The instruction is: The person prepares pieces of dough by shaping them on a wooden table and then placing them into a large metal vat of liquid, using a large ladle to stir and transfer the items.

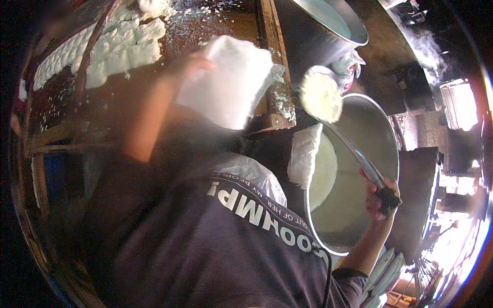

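My right hand (379,197) is closed around the dark grip of a long metal ladle (354,149). Pale, soft curd-like stuff (321,95) heaps in its bowl, which is raised over the far left rim of a big metal pot (387,128). Pale liquid (344,195) fills the lower part of that pot. A white cloth (305,156) hangs over the rim nearest my body. Off to the left, my left hand (197,64), smeared by motion, grips the edge of a larger white cloth (233,77) by the table's edge; what lies beneath it is hidden.
White lumpy slabs (123,51) and scattered crumbs lie on the wooden table (210,20) at far left. A wooden beam (275,61) edges it. Another metal pot (328,18) stands at the back, with steam (426,46) to its right. Pale bundles (385,272) sit at lower right.
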Tool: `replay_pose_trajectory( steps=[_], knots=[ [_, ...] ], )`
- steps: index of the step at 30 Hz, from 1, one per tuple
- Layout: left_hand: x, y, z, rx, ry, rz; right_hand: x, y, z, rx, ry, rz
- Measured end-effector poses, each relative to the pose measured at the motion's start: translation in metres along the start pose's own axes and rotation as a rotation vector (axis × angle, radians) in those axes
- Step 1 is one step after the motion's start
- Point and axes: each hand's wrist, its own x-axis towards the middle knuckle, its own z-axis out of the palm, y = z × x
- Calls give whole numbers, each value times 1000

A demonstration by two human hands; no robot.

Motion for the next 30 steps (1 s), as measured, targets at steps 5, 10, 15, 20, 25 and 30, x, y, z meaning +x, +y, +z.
replay_pose_trajectory(
  steps=[5,10,15,20,25,30],
  knots=[
    [18,-18,-100,-76,-45,-192,43,27,87,166,-197,194],
    [27,-17,-103,38,-292,-65,85,46,137,-208,-226,268],
    [22,-6,-91,75,-192,-109,93,60,156,-990,-33,-140],
    [27,1,-74,897,532,-217,100,54,69,-931,73,-548],
    [18,20,124,454,329,203,123,62,-142,-652,275,-639],
    [48,-90,262,263,-379,-529,162,117,-307,-951,1003,-202]
  ],
)
